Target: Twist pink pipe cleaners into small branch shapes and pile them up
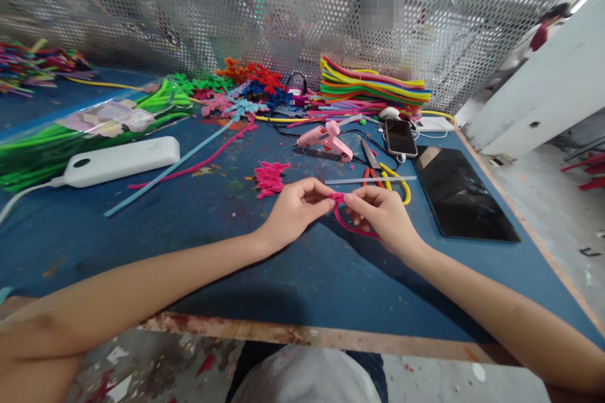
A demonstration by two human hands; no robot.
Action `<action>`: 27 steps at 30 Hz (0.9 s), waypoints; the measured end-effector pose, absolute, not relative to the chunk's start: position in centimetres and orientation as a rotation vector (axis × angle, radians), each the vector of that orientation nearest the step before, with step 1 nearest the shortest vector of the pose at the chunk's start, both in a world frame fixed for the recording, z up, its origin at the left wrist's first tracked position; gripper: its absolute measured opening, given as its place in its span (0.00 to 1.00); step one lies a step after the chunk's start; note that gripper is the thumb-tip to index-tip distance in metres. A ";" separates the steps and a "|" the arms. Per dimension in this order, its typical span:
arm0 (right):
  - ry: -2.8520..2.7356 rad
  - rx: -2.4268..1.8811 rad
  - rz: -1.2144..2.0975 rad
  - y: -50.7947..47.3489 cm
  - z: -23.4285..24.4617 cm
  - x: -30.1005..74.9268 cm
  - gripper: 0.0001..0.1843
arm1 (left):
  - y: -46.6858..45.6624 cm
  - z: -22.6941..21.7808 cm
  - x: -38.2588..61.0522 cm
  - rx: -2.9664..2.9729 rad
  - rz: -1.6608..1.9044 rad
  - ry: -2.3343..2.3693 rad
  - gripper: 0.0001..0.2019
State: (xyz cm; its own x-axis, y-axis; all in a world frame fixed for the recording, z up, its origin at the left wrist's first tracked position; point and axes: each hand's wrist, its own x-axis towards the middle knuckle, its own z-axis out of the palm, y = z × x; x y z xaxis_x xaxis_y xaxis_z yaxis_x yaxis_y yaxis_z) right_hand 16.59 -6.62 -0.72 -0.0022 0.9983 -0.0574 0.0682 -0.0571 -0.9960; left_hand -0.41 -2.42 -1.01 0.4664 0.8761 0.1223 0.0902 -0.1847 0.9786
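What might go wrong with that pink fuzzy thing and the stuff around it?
1. The pink fuzzy stem might slip, because the left hand and right hand seem to pinch it with just fingers and thumbs.
2. The right hand could bump the clear stick lying just beyond it.
3. The pink glue gun could burn fingers if it's hot, though the picture can't show that.

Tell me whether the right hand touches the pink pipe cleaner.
Touching. The head view shows the right hand pinching the pink pipe cleaner, which loops down below the grip.
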 end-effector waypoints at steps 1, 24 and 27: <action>-1.221 -1.298 1.270 -6.7 -0.6 16.6 0.18 | -2.4 -1.1 -0.4 1.613 0.895 0.848 0.09; -1.389 -1.330 1.093 -7.3 -0.9 16.2 0.14 | -2.8 -0.3 -0.5 2.014 0.846 0.865 0.11; -1.436 -1.319 1.047 -7.3 -1.0 16.2 0.13 | -2.8 -0.2 -0.5 2.039 0.845 0.889 0.11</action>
